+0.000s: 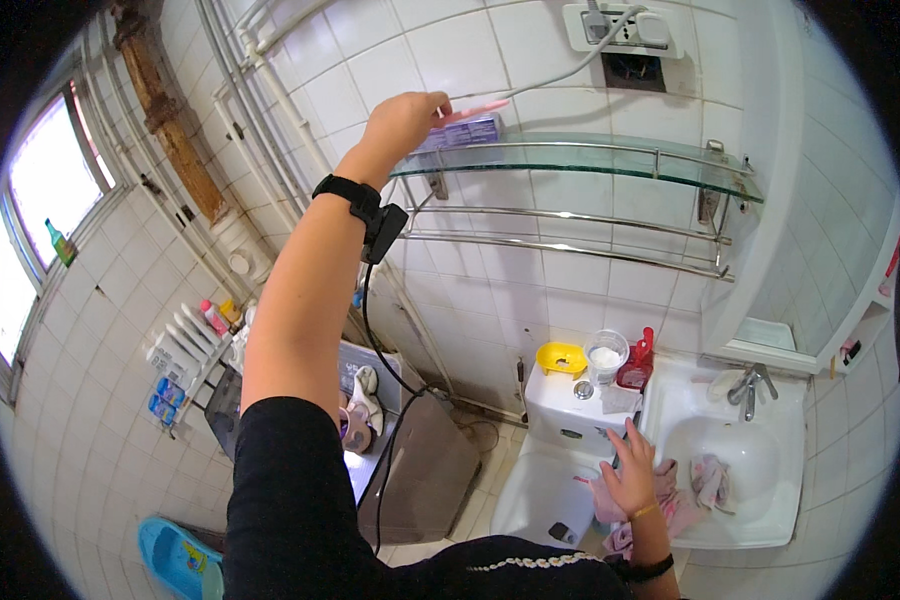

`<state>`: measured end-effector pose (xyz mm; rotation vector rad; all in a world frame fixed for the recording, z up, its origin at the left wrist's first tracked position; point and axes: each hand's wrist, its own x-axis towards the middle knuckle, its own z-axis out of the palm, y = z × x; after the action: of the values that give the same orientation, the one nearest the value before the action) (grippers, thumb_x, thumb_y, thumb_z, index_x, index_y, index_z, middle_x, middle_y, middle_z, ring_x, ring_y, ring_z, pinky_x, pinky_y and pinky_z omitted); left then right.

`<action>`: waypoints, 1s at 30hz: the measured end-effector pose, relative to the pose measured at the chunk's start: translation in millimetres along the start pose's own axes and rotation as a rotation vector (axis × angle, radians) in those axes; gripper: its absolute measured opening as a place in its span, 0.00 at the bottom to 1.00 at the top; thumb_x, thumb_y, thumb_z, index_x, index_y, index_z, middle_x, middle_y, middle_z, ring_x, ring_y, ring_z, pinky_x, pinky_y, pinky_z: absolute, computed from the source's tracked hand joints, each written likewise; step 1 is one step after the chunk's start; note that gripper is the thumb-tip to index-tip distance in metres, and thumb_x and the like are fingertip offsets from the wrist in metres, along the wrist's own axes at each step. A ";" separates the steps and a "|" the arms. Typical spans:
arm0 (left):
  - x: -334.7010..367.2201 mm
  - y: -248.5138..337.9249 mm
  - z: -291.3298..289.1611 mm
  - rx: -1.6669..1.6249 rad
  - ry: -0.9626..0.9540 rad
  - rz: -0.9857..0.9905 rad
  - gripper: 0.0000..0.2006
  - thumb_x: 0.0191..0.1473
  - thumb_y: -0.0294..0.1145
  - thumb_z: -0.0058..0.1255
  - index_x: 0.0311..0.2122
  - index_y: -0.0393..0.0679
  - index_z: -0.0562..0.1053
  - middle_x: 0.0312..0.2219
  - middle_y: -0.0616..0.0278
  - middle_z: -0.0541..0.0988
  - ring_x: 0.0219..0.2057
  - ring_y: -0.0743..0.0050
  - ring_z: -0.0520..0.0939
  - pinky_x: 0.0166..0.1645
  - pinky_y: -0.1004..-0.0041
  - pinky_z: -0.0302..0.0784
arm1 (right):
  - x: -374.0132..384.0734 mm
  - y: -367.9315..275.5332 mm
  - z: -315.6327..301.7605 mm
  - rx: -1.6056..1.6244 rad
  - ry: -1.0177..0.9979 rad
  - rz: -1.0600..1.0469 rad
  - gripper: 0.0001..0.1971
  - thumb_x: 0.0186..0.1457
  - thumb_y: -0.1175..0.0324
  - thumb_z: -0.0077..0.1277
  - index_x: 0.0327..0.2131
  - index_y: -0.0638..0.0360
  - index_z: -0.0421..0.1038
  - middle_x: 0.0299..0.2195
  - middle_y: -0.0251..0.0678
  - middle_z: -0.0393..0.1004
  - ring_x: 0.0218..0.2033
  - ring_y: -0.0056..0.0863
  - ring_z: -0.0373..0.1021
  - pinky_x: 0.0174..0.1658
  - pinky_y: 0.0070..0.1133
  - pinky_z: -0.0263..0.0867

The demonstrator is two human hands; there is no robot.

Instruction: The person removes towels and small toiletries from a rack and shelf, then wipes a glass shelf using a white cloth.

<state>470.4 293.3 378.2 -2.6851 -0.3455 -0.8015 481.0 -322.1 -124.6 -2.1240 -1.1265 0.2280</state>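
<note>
My left hand [405, 122] is raised to the left end of the glass shelf [570, 158]. Its fingers are pinched at the near end of a slim, flat pink thing [478, 112], whose kind I cannot make out. Just under that pink thing, a purple and white box [465, 132] lies on the shelf. Low on the right, my right hand [630, 472] has its fingers apart, between the toilet and the washbasin. Beneath and beside it are crumpled pink cloths [678, 508]; whether the palm touches them is hidden.
A white washbasin [785, 470] with a tap [750, 390] holds another cloth. On the toilet tank [550, 400] stand a yellow dish [562, 358], a clear cup [607, 358] and a red bottle [638, 362]. Metal rails [570, 213] run under the shelf. A black cable hangs from my left wrist.
</note>
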 end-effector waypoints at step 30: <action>-846.8 -85.3 -110.5 -0.252 -0.194 -1.036 0.11 0.68 0.35 0.73 0.51 0.45 0.91 0.40 0.47 0.95 0.40 0.44 0.97 0.48 0.51 0.91 | 10.3 -293.8 227.3 -0.128 -0.257 -0.481 0.41 0.65 0.67 0.74 0.81 0.42 0.75 0.88 0.52 0.60 0.82 0.58 0.63 0.84 0.54 0.53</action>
<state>-299.5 214.5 7.3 -2.7028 -1.8738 -0.8420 191.6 -90.9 -95.0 -1.8949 -1.8050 0.2099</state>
